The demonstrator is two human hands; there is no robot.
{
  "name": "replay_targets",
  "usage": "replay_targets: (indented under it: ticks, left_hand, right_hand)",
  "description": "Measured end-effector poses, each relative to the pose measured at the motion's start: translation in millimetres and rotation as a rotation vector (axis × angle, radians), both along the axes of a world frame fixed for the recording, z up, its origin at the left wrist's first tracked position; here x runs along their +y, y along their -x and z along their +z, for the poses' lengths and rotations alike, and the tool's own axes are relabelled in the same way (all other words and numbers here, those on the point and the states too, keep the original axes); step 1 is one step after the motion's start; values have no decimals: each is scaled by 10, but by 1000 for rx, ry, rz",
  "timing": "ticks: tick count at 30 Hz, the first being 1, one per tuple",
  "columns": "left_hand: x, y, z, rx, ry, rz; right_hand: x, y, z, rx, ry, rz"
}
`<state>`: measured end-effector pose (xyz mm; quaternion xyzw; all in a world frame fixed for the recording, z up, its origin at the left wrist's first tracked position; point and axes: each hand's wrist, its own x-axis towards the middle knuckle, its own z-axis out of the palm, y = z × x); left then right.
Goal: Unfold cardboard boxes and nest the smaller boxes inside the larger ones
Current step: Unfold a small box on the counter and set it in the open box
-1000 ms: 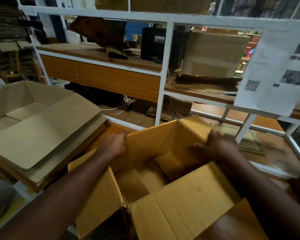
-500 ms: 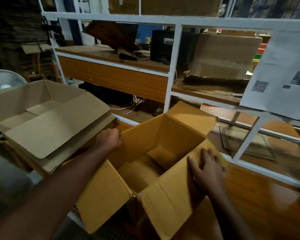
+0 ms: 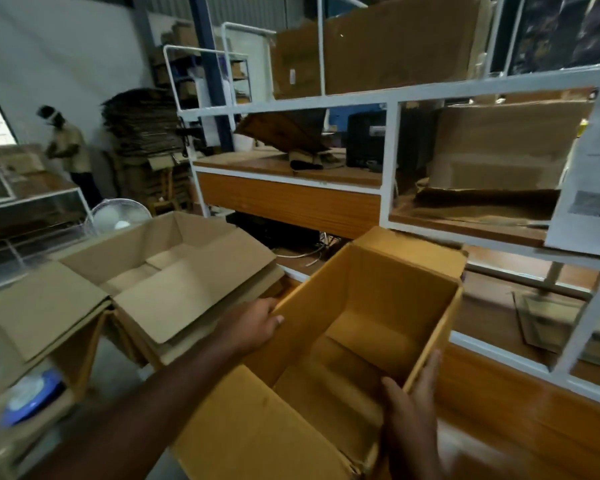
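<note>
Holding an opened orange-brown cardboard box (image 3: pixel 368 327) by two of its walls, a person stands at a wooden worktop (image 3: pixel 520 424). The left hand (image 3: pixel 253 327) is closed on the box's left wall, thumb inside the rim and fingers outside. The right hand (image 3: pixel 413 414) clasps the near right wall, thumb inside and fingers (image 3: pixel 433 368) stretched flat up the outside. This box is open at the top with its flaps turned outward. Just to its left sits a larger, paler cardboard box (image 3: pixel 167 268), also open, resting on a pile of flattened cardboard. Behind both stands a white metal shelving frame (image 3: pixel 388 168) holding more cardboard. Far left, another person (image 3: pixel 66 147) works beside a tall stack of flat cartons (image 3: pixel 142 129), and a white fan (image 3: pixel 118 216) stands nearer.
</note>
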<state>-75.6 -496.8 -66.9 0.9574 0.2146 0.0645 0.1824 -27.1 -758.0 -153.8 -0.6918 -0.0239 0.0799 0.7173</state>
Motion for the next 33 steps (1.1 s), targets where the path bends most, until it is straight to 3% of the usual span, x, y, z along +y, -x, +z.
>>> replay_targets:
  ticks: [7, 12, 23, 27, 33]
  left_hand:
    - [470, 388, 858, -154, -57, 54]
    - [943, 341, 1252, -154, -144, 75]
    - [2835, 415, 2215, -196, -352, 152]
    - [3601, 453, 2297, -171, -373, 214]
    - [4550, 461, 1976, -170, -266, 311]
  right_hand:
    - [482, 177, 572, -145, -187, 95]
    - [1100, 199, 914, -192, -214, 62]
    - [3045, 187, 1720, -260, -319, 135]
    - [3791, 175, 1780, -277, -321, 221]
    - [4630, 183, 1457, -535, -53, 393]
